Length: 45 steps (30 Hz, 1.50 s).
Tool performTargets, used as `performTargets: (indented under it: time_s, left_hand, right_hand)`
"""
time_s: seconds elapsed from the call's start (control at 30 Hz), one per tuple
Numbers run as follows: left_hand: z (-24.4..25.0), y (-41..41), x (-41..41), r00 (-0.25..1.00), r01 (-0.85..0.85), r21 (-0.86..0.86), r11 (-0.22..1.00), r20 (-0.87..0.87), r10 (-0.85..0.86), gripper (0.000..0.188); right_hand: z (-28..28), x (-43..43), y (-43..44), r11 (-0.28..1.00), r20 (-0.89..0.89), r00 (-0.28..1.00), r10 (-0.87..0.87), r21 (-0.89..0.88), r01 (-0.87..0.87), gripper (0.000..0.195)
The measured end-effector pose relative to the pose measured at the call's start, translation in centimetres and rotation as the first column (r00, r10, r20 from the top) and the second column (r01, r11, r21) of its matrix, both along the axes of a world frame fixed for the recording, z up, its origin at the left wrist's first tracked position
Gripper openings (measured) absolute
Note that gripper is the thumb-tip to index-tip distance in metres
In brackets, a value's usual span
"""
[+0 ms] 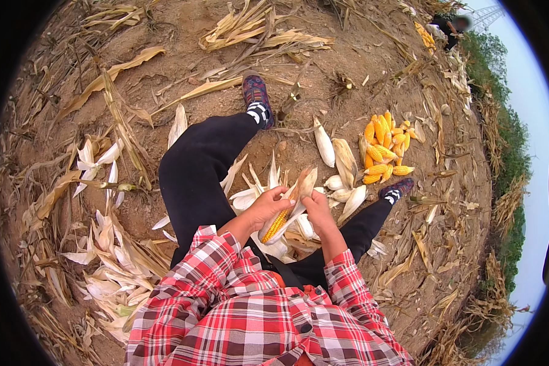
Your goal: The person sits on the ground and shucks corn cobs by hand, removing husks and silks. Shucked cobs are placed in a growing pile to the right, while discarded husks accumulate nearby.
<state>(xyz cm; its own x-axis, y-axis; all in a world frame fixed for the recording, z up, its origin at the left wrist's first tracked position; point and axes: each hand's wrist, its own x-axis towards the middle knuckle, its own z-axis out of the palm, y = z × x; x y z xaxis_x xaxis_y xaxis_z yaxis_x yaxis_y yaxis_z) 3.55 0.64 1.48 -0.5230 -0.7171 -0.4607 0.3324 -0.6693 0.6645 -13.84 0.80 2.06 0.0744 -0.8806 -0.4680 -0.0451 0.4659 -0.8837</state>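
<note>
An ear of corn (276, 226) lies slanted between my hands, its yellow kernels showing through a split in the dry husk (305, 182). My left hand (270, 207) grips the ear along its left side, thumb against the parted husk. On the other side, my right hand (318, 210) pinches a flap of husk near the upper end. Loose pale husks (247, 197) and several ears still in their husks (343, 194) lie on the ground between my legs. Close to my right foot is a pile of bare yellow corn ears (384, 142).
A heap of stripped husks (119, 274) lies on the ground at my left. Cut stalk stubs (295, 91) stick up beyond my left shoe (256, 94). Dry stalks and leaves (261, 36) litter the soil. Another person (448, 32) is at the far upper right, near more yellow corn (424, 37).
</note>
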Motion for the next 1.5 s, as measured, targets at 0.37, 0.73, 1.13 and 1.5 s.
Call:
performTargets:
  time_s: [0.37, 0.73, 1.13, 1.5]
  left_hand:
    - [-0.2, 0.0, 0.0, 1.0, 0.027, -0.018, 0.999, 0.01, -0.027, 0.038]
    - [-0.1, 0.2, -0.2, 1.0, -0.003, -0.024, 1.0, -0.004, 0.003, 0.034]
    - [-2.3, -1.0, -0.3, 0.92, -0.391, 0.075, 0.917, 0.023, 0.391, 0.025]
    - [-6.5, -2.9, 1.5, 0.613, -0.781, 0.02, 0.624, 0.218, 0.76, 0.026]
  right_hand:
    - [-0.9, 0.0, 0.1, 1.0, -0.122, 0.992, -0.011, -0.031, 0.007, 0.022]
    - [-0.5, 0.8, 0.3, 0.998, -0.14, 0.99, -0.034, -0.06, 0.026, 0.022]
    - [1.1, 2.0, 0.1, 0.878, 0.434, 0.763, -0.48, 0.239, 0.416, 0.018]
    - [4.0, -1.9, 3.4, 0.817, 0.637, 0.576, -0.512, 0.153, 0.557, 0.023]
